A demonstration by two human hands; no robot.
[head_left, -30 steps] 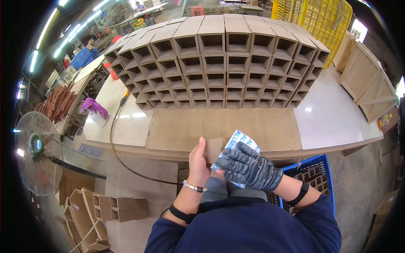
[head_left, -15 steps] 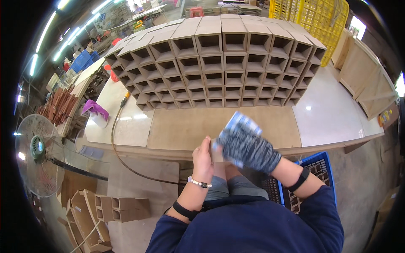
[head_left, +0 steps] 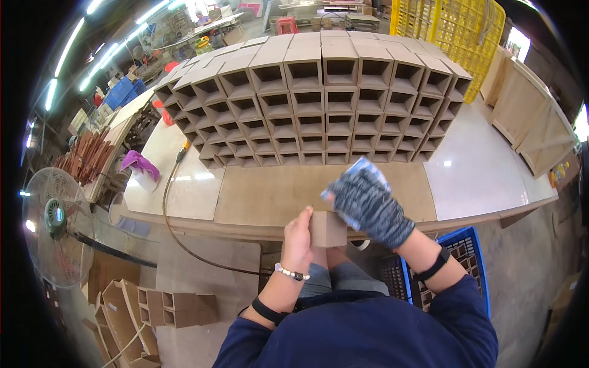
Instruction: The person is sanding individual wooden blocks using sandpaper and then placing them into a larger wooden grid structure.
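Observation:
My bare left hand [head_left: 297,240], with a beaded bracelet at the wrist, grips a small brown square box [head_left: 330,230] by its left side, above my lap at the table's near edge. My right hand [head_left: 371,205] wears a grey fingerless knit glove and is closed on a blue-and-white patterned cloth [head_left: 378,173]. It hovers just above and right of the box; whether the cloth touches the box I cannot tell. Beyond both hands, a wide stack of open-fronted brown square boxes [head_left: 304,52] stands several rows high on the table.
A brown board [head_left: 264,193] covers the table's middle. A hose [head_left: 164,196] hangs over its left edge. A blue crate [head_left: 473,242] stands at lower right, a fan [head_left: 56,211] at left. More boxes [head_left: 184,303] lie lower left; a yellow crate [head_left: 438,37] stands far right.
The box has turned so more of its faces show between my hands. My right hand has moved slightly right and away from it with the cloth. The view has tilted a little.

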